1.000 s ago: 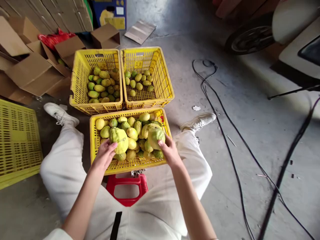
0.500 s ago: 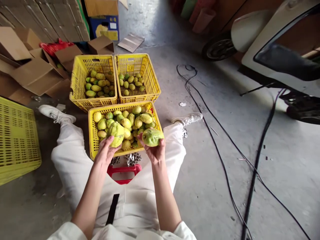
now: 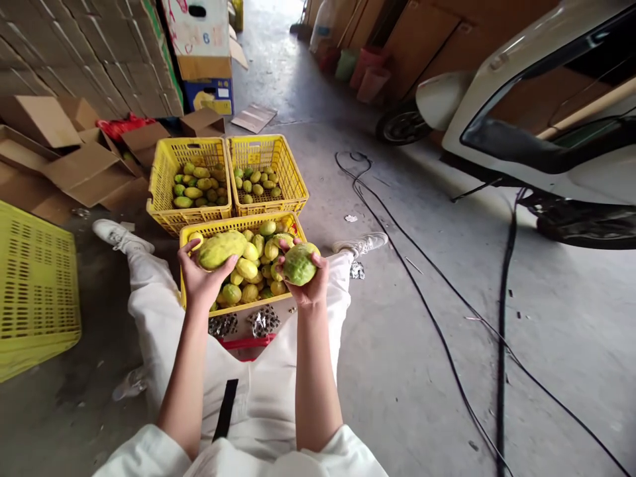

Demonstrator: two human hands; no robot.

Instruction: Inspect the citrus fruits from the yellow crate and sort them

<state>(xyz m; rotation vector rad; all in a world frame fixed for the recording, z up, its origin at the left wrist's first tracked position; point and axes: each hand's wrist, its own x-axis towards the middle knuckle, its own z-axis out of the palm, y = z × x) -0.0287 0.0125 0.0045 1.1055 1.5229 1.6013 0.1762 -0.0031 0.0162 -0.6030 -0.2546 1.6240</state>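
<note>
My left hand (image 3: 205, 278) is closed around a large, oval yellow-green fruit (image 3: 222, 249), lying nearly sideways with its lumpy skin showing. In my right hand (image 3: 309, 285) is a greener, rounder-looking fruit (image 3: 300, 264), one end facing up toward me. Both are held above the near yellow crate (image 3: 248, 309), which is filled with similar yellow and green fruits (image 3: 247, 268). Just behind it stand two more yellow crates, the left one (image 3: 163, 210) with a pile of fruits and the right one (image 3: 298, 192) with a smaller layer.
Opened cardboard boxes (image 3: 84, 169) lie at the left, near a large yellow crate (image 3: 40, 285) standing at the left edge. Black cables (image 3: 427, 305) run over the concrete floor on my right. A white scooter (image 3: 497, 112) is parked beyond them. Something red (image 3: 248, 342) is between my legs.
The fruit in my left hand has turned from upright to sideways, and the right-hand fruit has turned end-up. Both remain held. My view has tilted up and shifted right.
</note>
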